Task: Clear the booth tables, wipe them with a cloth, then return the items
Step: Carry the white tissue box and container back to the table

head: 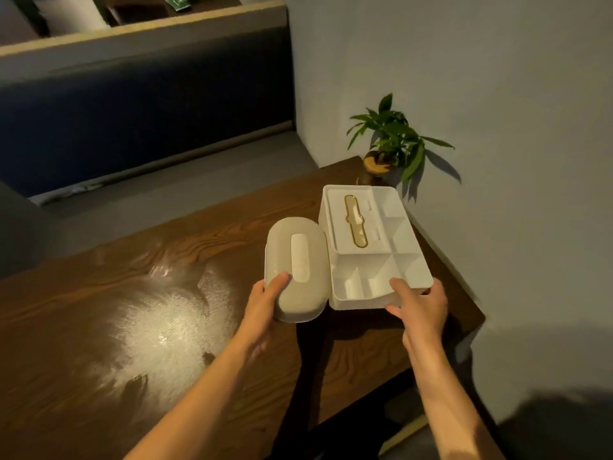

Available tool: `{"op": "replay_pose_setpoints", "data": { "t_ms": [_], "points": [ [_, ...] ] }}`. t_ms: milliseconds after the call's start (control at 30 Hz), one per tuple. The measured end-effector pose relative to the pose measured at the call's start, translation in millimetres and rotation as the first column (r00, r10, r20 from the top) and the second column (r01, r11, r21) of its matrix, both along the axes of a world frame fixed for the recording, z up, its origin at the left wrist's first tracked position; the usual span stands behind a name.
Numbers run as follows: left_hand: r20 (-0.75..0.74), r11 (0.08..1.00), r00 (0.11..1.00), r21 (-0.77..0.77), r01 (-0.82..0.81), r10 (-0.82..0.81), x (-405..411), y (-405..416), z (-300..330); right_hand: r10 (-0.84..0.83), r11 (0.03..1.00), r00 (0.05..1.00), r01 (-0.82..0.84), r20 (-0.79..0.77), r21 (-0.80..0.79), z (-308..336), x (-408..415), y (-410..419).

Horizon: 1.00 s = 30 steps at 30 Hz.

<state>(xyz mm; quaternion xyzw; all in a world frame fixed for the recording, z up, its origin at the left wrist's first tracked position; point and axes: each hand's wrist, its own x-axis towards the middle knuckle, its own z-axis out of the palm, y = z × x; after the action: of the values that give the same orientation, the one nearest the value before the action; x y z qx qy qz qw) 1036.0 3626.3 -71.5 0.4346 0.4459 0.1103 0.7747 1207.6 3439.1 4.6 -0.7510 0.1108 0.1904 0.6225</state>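
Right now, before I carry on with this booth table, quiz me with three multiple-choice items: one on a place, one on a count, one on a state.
1. Where is the potted plant?
A. far table corner by the wall
B. on the bench
C. in the white organizer

2. How many containers are the hands holding?
A. one
B. two
C. three

3. The table surface looks:
A. cloth-covered
B. wet and shiny
C. cluttered with dishes

Answers: 1 A, it stands beyond the white organizer. 2 B, left hand grips the oval box, right hand the organizer. 3 B, a glistening patch shows.
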Motion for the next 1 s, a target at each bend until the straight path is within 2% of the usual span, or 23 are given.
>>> {"op": "replay_pose_setpoints", "data": {
  "t_ms": [367,667,900,1000],
  "points": [
    [-0.008,0.993,0.997,-0.091,0.076,-0.077,91.9,-37.2,-12.2,0.002,0.996,1.0,-0.004,-0.028,-0.085,-50.0,88.3,-34.6],
    [-0.051,0.987,0.998,-0.156,0.032,-0.04,127.3,-44.5,-24.8,-0.003,0.999,0.998,0.0,-0.071,-0.04,-86.5,112.4,-46.4],
    [-0.111,0.983,0.993,-0.185,0.013,-0.034,138.7,-41.4,-40.8,-0.055,0.998,0.993,0.056,-0.108,0.005,-110.8,107.2,-41.4],
    [-0.107,0.983,0.993,-0.182,0.023,-0.043,140.0,-40.6,-46.0,-0.184,0.982,0.962,0.188,-0.2,0.001,-114.3,95.3,-33.8]
  ]
}}
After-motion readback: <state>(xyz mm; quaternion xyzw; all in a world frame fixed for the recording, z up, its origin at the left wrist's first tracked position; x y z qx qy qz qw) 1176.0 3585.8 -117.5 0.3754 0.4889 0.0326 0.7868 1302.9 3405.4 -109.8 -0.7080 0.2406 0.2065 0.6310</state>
